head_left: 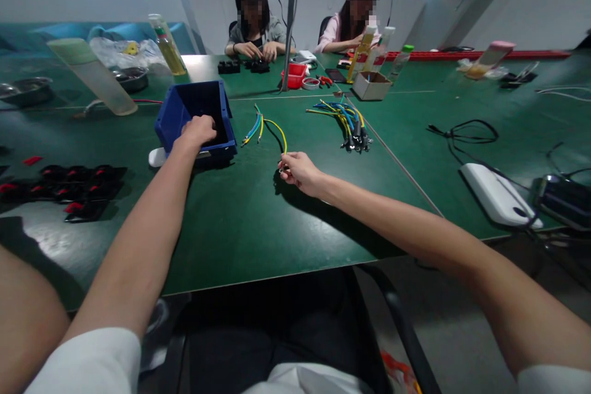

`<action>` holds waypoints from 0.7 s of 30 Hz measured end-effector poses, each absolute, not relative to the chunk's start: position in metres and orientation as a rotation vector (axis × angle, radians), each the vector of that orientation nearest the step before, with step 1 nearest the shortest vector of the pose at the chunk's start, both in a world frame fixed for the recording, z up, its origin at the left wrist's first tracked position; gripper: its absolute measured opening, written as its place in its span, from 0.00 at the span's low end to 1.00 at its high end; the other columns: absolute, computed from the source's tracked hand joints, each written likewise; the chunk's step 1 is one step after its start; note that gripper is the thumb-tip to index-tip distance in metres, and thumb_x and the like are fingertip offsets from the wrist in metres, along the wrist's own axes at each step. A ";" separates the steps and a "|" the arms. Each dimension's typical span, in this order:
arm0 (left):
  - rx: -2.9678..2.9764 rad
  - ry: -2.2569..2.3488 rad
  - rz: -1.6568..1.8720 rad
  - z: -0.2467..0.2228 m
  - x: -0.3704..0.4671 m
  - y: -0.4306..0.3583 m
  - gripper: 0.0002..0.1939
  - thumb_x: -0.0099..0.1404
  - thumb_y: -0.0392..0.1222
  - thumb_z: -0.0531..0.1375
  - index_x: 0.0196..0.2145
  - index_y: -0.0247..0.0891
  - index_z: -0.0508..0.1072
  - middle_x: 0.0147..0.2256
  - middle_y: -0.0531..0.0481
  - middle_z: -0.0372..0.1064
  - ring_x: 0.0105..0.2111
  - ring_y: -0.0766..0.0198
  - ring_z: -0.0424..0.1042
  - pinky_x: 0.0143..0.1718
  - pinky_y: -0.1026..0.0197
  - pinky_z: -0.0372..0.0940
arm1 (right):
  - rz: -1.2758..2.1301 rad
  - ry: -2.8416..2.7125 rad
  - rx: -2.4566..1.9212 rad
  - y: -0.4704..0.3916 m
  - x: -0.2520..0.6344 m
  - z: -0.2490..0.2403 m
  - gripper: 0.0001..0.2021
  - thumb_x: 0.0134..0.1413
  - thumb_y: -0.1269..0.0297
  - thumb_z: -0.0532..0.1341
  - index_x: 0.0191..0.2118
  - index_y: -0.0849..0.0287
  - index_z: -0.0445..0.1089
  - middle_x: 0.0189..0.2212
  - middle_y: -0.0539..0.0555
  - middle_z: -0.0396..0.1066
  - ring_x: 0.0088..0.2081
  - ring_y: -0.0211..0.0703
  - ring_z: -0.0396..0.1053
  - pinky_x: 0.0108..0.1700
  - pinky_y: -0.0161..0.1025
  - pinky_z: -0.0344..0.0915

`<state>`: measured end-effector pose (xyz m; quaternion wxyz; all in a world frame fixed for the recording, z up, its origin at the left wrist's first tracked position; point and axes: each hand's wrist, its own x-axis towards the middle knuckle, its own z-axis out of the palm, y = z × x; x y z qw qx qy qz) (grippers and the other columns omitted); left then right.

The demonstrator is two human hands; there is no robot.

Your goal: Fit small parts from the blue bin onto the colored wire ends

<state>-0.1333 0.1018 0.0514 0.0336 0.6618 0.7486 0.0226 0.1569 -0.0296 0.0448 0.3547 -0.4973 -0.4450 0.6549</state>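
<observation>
My left hand point(199, 132) reaches into a blue plastic bin point(173, 112); its fingertips are hidden inside, so what they touch cannot be made out. A yellow-green wire point(277, 127) is pinched by its near end in my right hand point(298, 171), above the green table point(221, 228). Between the bin and that wire lie a few short blue, green and yellow wires point(255, 125). Farther right rests a bundle of blue and yellow wires point(351, 120) with black sleeves and metal lugs at their near ends.
Black and red parts point(76, 184) lie at the left. Bottles, a small cardboard box point(370, 86) and a red container point(295, 76) stand farther back, near a metal pole. At the right are a white device point(498, 196) and black cables. Two people sit across the table.
</observation>
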 end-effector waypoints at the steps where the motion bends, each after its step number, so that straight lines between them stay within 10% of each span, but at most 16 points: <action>1: 2.018 2.330 0.078 0.052 -0.133 0.102 0.24 0.58 0.45 0.61 0.52 0.40 0.75 0.50 0.38 0.73 0.50 0.43 0.72 0.52 0.48 0.67 | 1.685 -1.167 -1.271 -0.032 0.163 0.044 0.11 0.64 0.71 0.51 0.28 0.58 0.58 0.16 0.45 0.57 0.15 0.28 0.54 0.15 0.26 0.45; 14: 1.954 2.278 0.875 0.056 -0.133 0.101 0.08 0.53 0.25 0.65 0.33 0.29 0.74 0.27 0.49 0.63 0.37 0.60 0.60 0.57 0.40 0.59 | 1.371 -1.073 -1.051 -0.020 0.197 0.022 0.10 0.50 0.72 0.54 0.37 0.52 0.53 0.19 0.38 0.61 0.11 0.28 0.52 0.12 0.28 0.43; 21: 1.839 2.116 1.432 0.078 -0.105 0.077 0.07 0.63 0.30 0.64 0.35 0.32 0.67 0.32 0.54 0.65 0.36 0.66 0.61 0.56 0.53 0.59 | 1.358 -1.082 -0.935 -0.019 0.198 0.015 0.14 0.54 0.58 0.61 0.37 0.51 0.52 0.18 0.38 0.61 0.12 0.29 0.53 0.13 0.28 0.45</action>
